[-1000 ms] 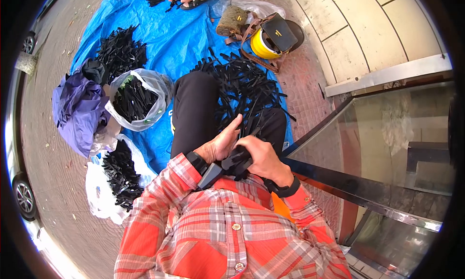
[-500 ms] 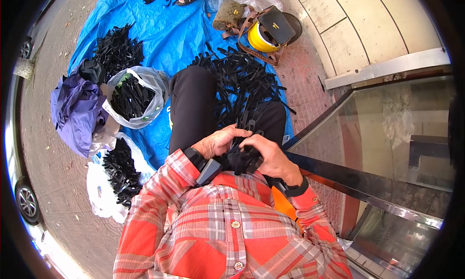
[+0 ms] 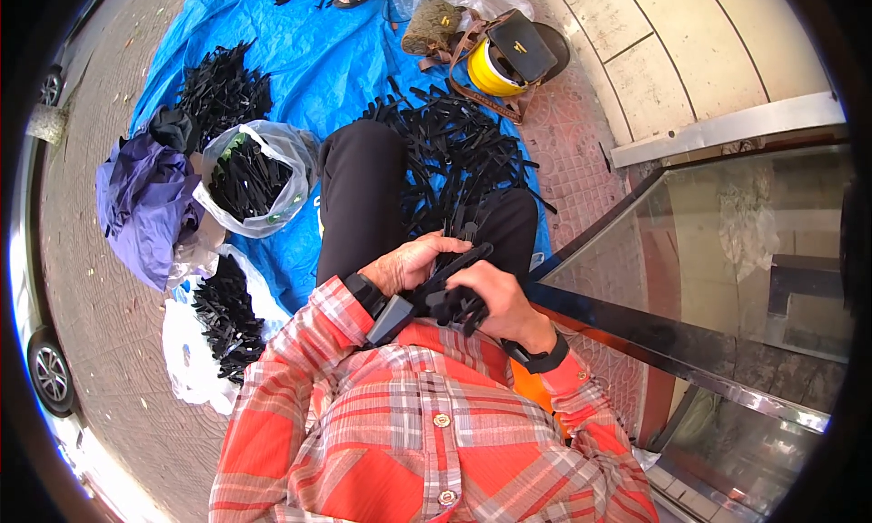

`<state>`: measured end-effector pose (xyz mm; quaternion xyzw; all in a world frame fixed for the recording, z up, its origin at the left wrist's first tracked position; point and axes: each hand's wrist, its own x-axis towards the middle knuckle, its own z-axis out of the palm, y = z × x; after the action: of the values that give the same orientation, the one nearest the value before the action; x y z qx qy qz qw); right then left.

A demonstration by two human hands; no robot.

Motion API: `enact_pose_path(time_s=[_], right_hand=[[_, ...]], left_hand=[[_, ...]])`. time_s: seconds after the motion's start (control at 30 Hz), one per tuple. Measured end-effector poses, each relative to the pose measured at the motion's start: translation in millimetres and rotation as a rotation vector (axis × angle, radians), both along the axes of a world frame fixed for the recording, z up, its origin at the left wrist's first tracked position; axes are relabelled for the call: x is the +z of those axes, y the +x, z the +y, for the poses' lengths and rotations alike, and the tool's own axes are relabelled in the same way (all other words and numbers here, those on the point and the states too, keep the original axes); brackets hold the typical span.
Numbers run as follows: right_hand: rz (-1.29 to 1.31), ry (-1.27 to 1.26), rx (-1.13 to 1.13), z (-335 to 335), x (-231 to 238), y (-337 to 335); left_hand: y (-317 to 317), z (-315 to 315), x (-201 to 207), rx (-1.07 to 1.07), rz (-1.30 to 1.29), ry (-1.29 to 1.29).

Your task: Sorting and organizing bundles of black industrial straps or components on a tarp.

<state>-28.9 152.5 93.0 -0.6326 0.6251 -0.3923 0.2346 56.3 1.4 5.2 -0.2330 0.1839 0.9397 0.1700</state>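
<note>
Over my lap, my left hand (image 3: 411,263) is closed on several thin black strips, its thumb laid across them. A bunch of black strips (image 3: 460,305) sits in the curled fingers of my right hand (image 3: 505,303), just to the right. One longer strip (image 3: 467,261) slants up between the two hands. Where the strips end inside my fingers is hidden. Past my knees, a wide heap of similar black strips (image 3: 459,155) covers part of the blue tarp (image 3: 313,51).
Left of my legs stand a clear bag of strips (image 3: 250,173), a purple cloth bundle (image 3: 145,210) and a white bag (image 3: 195,360). Another strip pile (image 3: 222,92) lies farther off. A yellow bucket (image 3: 489,74) carries a black bag (image 3: 522,46). A glass case (image 3: 708,251) flanks my right.
My right hand has turned and drawn slightly down and right with its bunch. A longer strip now shows slanting between the hands. My left hand has hardly moved.
</note>
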Motion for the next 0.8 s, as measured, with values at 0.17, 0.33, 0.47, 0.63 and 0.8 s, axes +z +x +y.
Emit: enact_pose_path(time_s=[0.17, 0.33, 0.47, 0.63, 0.8], right_hand=[[-0.771, 0.139, -0.777, 3.6, 9.1, -11.2], [-0.567, 0.135, -0.804, 9.8, 8.0, -17.7], [-0.687, 0.220, -0.804, 7.6, 4.6, -12.3], [-0.568, 0.280, -0.803, -8.6, -0.4, -7.6], [-0.519, 0.309, -0.744, -19.4, -5.9, -14.6]], left_hand=[[4.2, -5.5, 9.7, -0.012, 0.060, 0.087], [5.2, -5.8, 14.8, 0.000, 0.092, 0.079], [9.0, -2.4, 19.1, 0.024, 0.193, -0.134], [12.4, -0.1, 23.1, -0.036, 0.320, -0.244], [15.2, 4.6, 28.2, 0.008, 0.305, -0.261]])
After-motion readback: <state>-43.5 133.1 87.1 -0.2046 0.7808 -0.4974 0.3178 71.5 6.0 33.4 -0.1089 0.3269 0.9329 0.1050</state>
